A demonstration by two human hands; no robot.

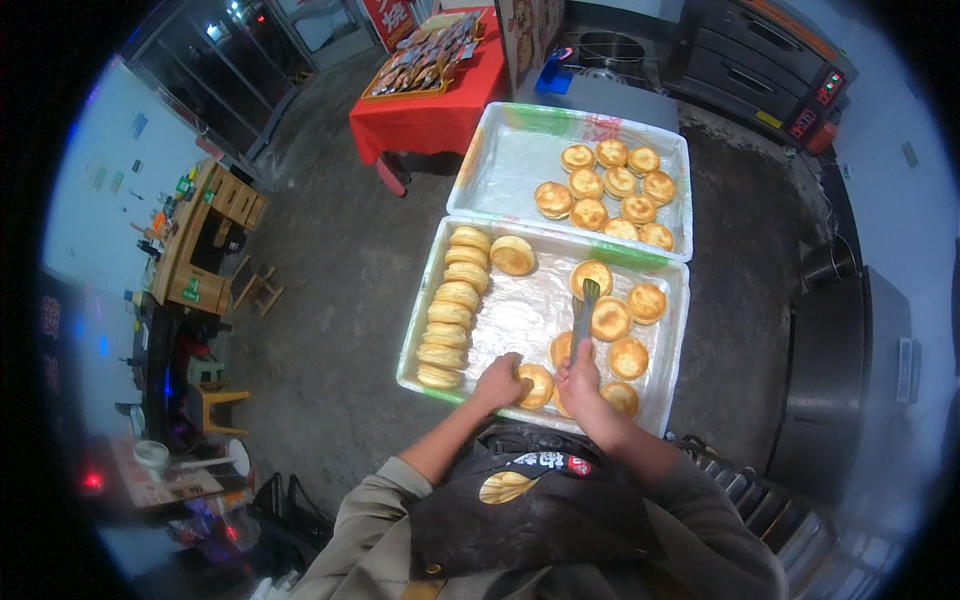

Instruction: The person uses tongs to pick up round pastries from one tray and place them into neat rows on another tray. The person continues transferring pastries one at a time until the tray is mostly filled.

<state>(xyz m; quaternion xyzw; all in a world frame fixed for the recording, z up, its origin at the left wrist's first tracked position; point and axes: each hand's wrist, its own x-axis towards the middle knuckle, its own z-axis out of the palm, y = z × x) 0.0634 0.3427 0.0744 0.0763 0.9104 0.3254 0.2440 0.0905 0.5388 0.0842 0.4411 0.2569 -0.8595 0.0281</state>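
Observation:
My left hand (499, 381) is at the near edge of the front foam box (410, 340), fingers curled against the left side of a round golden flatbread (535, 386). In my right hand (580, 383) is a pair of dark grey-green tongs (582, 325), pointing away from me. Its tip lies over another flatbread (592, 274). Several more lie flat around my right hand, some partly hidden by it. Along the box's left wall, a row of flatbreads (457, 293) stands on edge, packed together. One more flatbread (513, 256) rests beside the row's far end.
A second foam box (500, 160) adjoins the far side, with several flatbreads (620, 181) at its right. Beyond stand a red-covered table (430, 130) with a tray of packets (425, 60) and a deck oven (750, 70). A wooden desk (210, 240) is at left.

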